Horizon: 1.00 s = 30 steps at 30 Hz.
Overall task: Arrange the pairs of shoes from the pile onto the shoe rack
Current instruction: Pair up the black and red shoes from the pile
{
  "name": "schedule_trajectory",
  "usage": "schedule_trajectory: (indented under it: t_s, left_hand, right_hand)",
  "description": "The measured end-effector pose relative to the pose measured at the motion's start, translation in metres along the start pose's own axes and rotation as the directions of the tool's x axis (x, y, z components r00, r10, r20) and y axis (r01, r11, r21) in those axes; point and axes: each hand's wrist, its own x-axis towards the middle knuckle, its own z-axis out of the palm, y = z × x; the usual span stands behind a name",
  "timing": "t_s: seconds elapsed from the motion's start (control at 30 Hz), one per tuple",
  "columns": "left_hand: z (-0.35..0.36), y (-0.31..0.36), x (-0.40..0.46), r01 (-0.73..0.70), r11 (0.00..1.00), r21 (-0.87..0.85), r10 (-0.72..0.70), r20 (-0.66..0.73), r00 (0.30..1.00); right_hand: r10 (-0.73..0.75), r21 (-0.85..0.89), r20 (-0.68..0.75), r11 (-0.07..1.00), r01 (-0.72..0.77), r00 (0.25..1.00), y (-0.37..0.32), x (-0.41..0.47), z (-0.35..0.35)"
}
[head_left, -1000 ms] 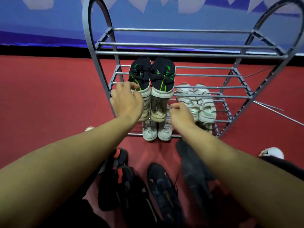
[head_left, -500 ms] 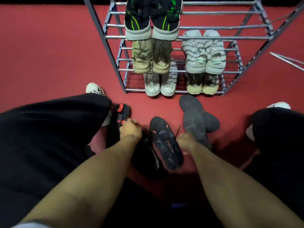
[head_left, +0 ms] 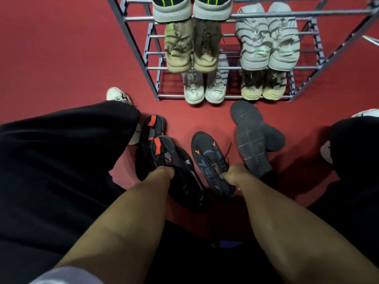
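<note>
Two hands down in the pile, one shoe each, and the shoes don't look like a match: left hand (head_left: 164,172) is on a black shoe w/ orange tab (head_left: 174,167), right hand (head_left: 233,173) on a dark blue shoe w/ orange chevrons (head_left: 209,158). Risk, as I judge it: lifting both as a "pair" puts mismatched shoes on the shoe rack (head_left: 151,58). The black one's likely partner (head_left: 150,130) lies just behind it, touching; a grey shoe, sole up (head_left: 251,140), sits just right of the blue one. Loose laces on the blue shoe could snag a rack bar.

Both forearms reach fwd and down, wrists bent, knuckles away from cam. Fingers curl into or over each shoe's opening; exact grip is hidden, prob. pinching the collar. Both shoes on the red floor (head_left: 61,48), near the rack's front, which already carries several pairs.
</note>
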Motion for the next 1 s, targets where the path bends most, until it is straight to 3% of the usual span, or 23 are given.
schedule_trajectory:
  t_s: [0.1,0.23,0.37,0.43,0.5,0.57,0.67,0.73,0.9,1.0]
  left_hand:
    - [-0.021,0.022,-0.104,-0.078,0.99,-0.121,0.08,0.013,0.997]
    - [-0.014,0.034,-0.118,-0.134,0.962,-0.237,0.109,-0.113,0.988]
    - [-0.014,0.049,-0.122,-0.333,0.881,-0.336,0.273,-0.215,0.938]
    - [-0.011,0.057,-0.12,-0.311,0.839,-0.446,0.291,-0.114,0.95]
    - [-0.009,0.067,-0.126,-0.166,0.793,-0.586,0.269,0.093,0.959]
    - [-0.007,0.072,-0.134,-0.014,0.748,-0.664,0.278,0.294,0.914]
    - [0.001,0.074,-0.135,0.004,0.753,-0.658,0.324,0.376,0.868]
    - [0.001,0.075,-0.139,-0.037,0.764,-0.645,0.338,0.35,0.874]
    - [-0.005,0.066,-0.133,-0.23,0.854,-0.467,0.348,0.183,0.919]
    - [-0.014,0.055,-0.111,-0.349,0.83,-0.434,0.346,-0.09,0.934]
  right_hand:
    - [0.001,-0.035,0.013,0.999,-0.001,1.0,0.0,0.005,0.005]
    - [0.011,-0.064,-0.033,0.998,-0.013,0.999,-0.001,0.004,0.004]
    - [0.071,-0.008,-0.064,0.997,-0.071,0.995,-0.005,-0.002,0.002]
    - [0.023,0.126,-0.141,0.992,-0.005,0.99,-0.012,-0.002,-0.003]
    - [-0.028,0.381,-0.16,0.92,0.088,0.987,-0.014,0.012,-0.007]
    - [-0.053,0.622,-0.106,0.776,0.107,0.993,-0.007,0.045,-0.001]
    - [-0.097,0.851,0.069,0.524,-0.008,0.993,-0.019,0.02,-0.013]
    - [-0.16,0.893,0.147,0.446,-0.061,0.976,-0.029,-0.007,-0.021]
    - [-0.221,0.85,0.221,0.521,-0.076,0.95,-0.023,-0.005,-0.011]
    - [-0.179,0.859,0.188,0.507,-0.074,0.966,-0.02,0.0,-0.004]
